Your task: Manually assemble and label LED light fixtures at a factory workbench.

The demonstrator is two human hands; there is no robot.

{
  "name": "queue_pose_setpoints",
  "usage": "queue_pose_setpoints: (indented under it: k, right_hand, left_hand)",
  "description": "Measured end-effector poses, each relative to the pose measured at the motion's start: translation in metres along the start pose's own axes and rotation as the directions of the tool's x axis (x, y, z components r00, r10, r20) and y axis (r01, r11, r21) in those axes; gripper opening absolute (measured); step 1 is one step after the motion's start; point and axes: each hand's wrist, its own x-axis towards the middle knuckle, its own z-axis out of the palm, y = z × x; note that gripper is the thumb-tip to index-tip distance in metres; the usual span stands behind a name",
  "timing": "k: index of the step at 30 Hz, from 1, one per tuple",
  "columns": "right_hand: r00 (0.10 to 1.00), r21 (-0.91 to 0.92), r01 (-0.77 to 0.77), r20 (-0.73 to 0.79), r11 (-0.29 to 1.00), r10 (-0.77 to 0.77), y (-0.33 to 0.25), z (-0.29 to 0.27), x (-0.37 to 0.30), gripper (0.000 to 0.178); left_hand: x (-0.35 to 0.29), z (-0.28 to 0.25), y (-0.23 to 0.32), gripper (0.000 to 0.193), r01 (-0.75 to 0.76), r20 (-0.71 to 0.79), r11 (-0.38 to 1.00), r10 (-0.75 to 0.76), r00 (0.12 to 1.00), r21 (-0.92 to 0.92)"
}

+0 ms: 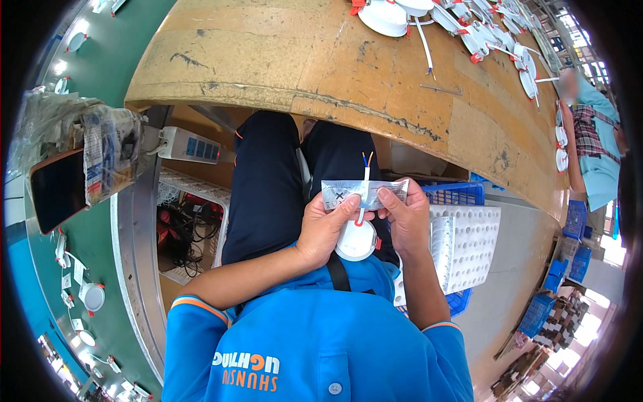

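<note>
Over my lap, both hands pinch a silvery printed label that lies across a white cable. My left hand is closed on the label's left part, thumb on top. My right hand closes on its right part the same way. Two thin wire ends, one blue and one yellowish, stick out of the cable's far end. Below my hands, the cable's near end runs to a round white downlight with red clips, resting against my lap. My fingers hide part of the label's underside and the cable.
A worn wooden table curves ahead, with piled white downlights at its far right. A phone and power strip are at left, by a green conveyor. White perforated trays stand at right; a person sits beyond.
</note>
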Motion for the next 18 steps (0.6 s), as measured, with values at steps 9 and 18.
queue_pose_setpoints:
  k: [9,18]
  right_hand:
    - [1.000,-0.033,0.018,-0.003,0.999,-0.018,-0.0011,0.0013,-0.0010,0.016]
    - [0.999,-0.054,0.043,-0.008,0.998,-0.044,-0.0010,0.0021,-0.0021,0.016]
  left_hand:
    - [-0.0006,-0.0016,-0.0018,0.017,-0.028,0.025,1.000,0.028,0.999,-0.013]
    - [-0.0010,-0.0012,-0.0028,0.018,-0.021,0.005,1.000,0.021,1.000,-0.015]
